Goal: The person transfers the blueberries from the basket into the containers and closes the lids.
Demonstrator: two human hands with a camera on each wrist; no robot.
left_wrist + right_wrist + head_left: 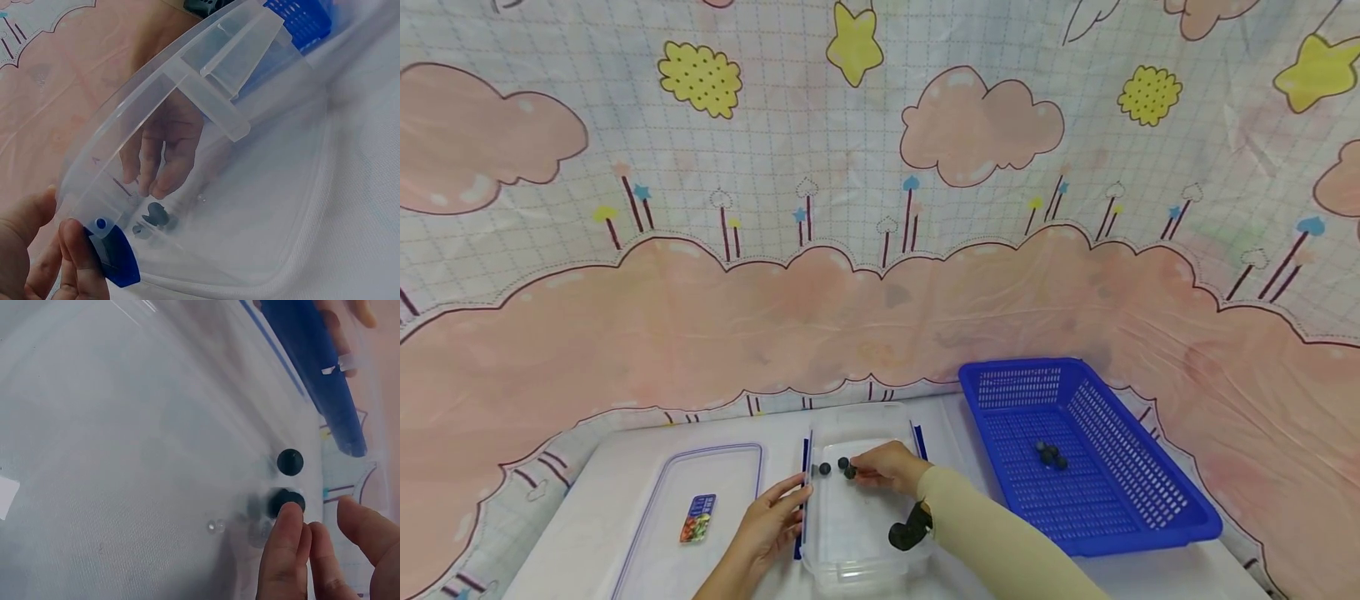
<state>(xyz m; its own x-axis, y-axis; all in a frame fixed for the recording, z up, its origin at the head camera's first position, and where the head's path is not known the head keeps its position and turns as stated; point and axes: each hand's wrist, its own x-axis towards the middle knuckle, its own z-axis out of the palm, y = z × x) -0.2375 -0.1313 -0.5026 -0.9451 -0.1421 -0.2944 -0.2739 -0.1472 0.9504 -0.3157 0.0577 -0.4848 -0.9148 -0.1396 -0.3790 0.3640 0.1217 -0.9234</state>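
A clear plastic box with blue side latches stands on the white table. Inside, near its left wall, lie a lone blueberry-like dark ball and two more dark balls close together. My left hand grips the box's left side by the blue latch. My right hand reaches into the box, fingers pointing down. In the right wrist view, its fingertips are right at the paired balls, with the thumb held apart; the single ball lies just beyond.
To the right stands a blue plastic basket with several dark balls in it. A clear lid with a purple-blue rim lies at the left, bearing a colourful label. A patterned cloth hangs behind the table.
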